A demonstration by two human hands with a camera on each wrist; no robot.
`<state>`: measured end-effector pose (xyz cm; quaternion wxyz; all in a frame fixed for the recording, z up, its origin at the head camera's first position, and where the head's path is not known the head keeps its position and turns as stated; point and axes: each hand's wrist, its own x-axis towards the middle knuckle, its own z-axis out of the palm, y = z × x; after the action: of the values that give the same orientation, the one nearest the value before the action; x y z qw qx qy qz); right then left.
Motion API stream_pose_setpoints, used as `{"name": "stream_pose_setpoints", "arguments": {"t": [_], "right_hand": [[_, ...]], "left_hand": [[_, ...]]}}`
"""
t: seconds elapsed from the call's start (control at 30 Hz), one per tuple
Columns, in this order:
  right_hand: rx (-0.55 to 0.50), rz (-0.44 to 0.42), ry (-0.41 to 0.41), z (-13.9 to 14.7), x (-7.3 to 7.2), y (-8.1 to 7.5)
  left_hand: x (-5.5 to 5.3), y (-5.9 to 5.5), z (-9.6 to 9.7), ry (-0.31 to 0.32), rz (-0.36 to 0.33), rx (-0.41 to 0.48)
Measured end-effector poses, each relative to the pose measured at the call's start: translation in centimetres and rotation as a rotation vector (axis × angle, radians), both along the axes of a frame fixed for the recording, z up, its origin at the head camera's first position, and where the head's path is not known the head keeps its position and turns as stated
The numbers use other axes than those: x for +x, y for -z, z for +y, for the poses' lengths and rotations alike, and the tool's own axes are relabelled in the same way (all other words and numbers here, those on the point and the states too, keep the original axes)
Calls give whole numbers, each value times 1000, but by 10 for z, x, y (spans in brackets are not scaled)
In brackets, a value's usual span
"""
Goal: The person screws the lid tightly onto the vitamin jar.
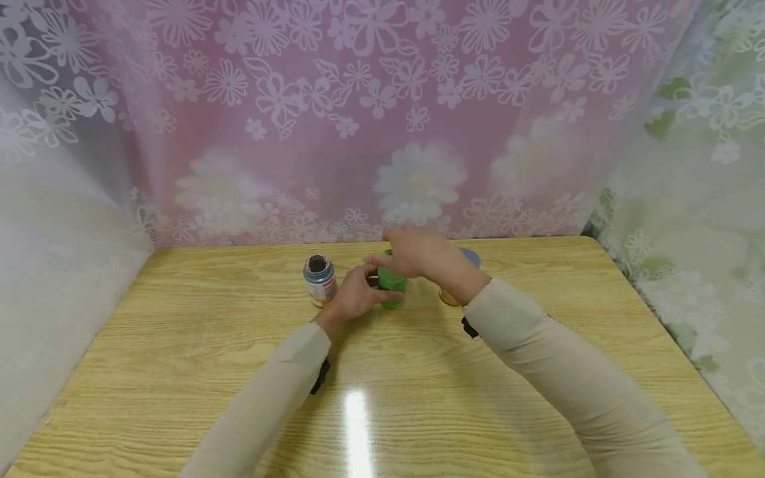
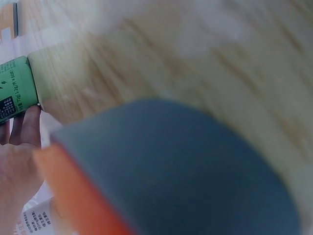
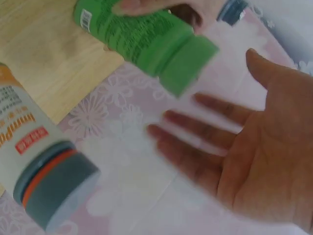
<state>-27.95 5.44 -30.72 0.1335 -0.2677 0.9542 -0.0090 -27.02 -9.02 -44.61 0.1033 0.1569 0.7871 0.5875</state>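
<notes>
My left hand (image 1: 356, 293) grips a green bottle (image 1: 391, 282) around its side, with fingers and thumb on either side of it. The bottle stands upright on the table, its green cap (image 3: 190, 66) visible in the right wrist view. My right hand (image 3: 269, 147) is over the cap, apart from it, palm showing and fingers spread fairly straight. A white bottle (image 1: 323, 289) to the left has a dark round mouth at its top. On the right, a white and orange bottle (image 3: 29, 132) with a grey cap (image 3: 61, 193) is partly hidden by my right forearm in the head view.
The bottles stand near the back edge of the wood-grain table (image 1: 197, 372). A pink floral curtain (image 1: 335, 133) hangs behind, with pale ones at both sides. A blurred blue-grey and orange shape (image 2: 181, 166) fills the left wrist view's foreground.
</notes>
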Motion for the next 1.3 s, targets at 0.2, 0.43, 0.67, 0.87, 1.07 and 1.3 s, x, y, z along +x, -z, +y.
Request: {"name": "stream_pose_setpoints", "arguments": {"t": [0.2, 0.43, 0.67, 0.87, 1.07, 1.3], "right_hand": [[-93, -158, -319, 10, -13, -10], [-131, -183, -324, 12, -15, -7], [-60, -54, -175, 4, -5, -2], [-57, 140, -56, -2, 6, 5], [-34, 179, 39, 1, 8, 11], [-127, -53, -284, 14, -7, 0]], "left_hand": [[-1, 1, 0, 13, -27, 11], [0, 2, 0, 3, -12, 9], [0, 2, 0, 22, -8, 48], [7, -13, 0, 30, -37, 48], [-2, 5, 2, 18, -23, 33], [-2, 5, 1, 17, -17, 48]]}}
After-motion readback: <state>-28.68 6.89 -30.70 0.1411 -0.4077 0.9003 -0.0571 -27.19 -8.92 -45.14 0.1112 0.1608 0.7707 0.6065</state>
